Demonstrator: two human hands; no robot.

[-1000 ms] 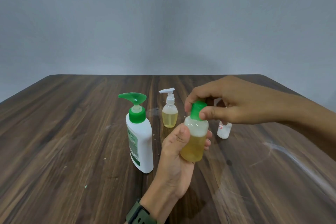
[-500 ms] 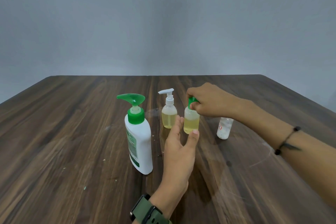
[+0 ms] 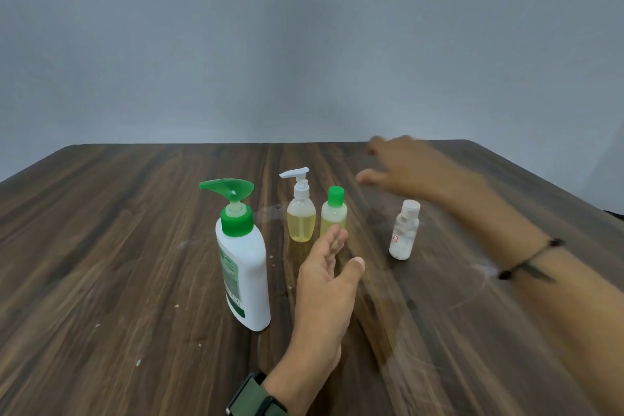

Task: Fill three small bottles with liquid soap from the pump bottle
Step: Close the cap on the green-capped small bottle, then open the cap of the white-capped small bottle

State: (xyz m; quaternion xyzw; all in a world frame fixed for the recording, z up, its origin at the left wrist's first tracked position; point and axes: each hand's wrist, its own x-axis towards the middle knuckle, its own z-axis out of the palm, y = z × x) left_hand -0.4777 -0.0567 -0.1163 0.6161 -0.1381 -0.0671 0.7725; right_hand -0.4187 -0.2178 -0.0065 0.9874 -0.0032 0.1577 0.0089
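Note:
A white pump bottle (image 3: 244, 267) with a green pump head stands on the wooden table (image 3: 101, 246). Behind it and to the right stand a small bottle with a white pump (image 3: 301, 213), holding yellow liquid, and a small green-capped bottle (image 3: 334, 208), also with yellow liquid. Further right stands a small clear bottle (image 3: 403, 231) with a clear cap and white foam inside. My left hand (image 3: 326, 284) hovers open just in front of the green-capped bottle and hides its base. My right hand (image 3: 401, 164) is open and blurred, above the table behind the clear bottle.
The table's far edge (image 3: 270, 144) meets a plain grey wall. My left wrist carries a green watch (image 3: 256, 397). A thin dark bracelet (image 3: 526, 260) circles my right forearm. Small white specks and smears mark the tabletop.
The green-capped bottle, held in both hands a second ago, now stands on the table. My right hand has let go of its cap and swung away to the right; my left hand stays open.

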